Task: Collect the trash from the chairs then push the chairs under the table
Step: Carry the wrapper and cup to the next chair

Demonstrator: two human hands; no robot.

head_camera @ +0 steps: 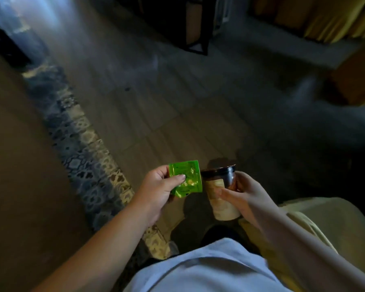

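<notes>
2 hands (159,186) (249,193): left grip pinches a green wrapper (187,179), right grip clasps a lidded cup (220,190).

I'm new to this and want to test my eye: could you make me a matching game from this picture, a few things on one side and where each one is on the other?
Things:
1. green wrapper
2. cup
3. rug
4. cushion

Places:
A. flat on the floor, at the left
B. pinched in the left hand
C. low at the right, beside the person's arm
D. held in the right hand, dark lid on top

Pairs: 1-B, 2-D, 3-A, 4-C
</notes>
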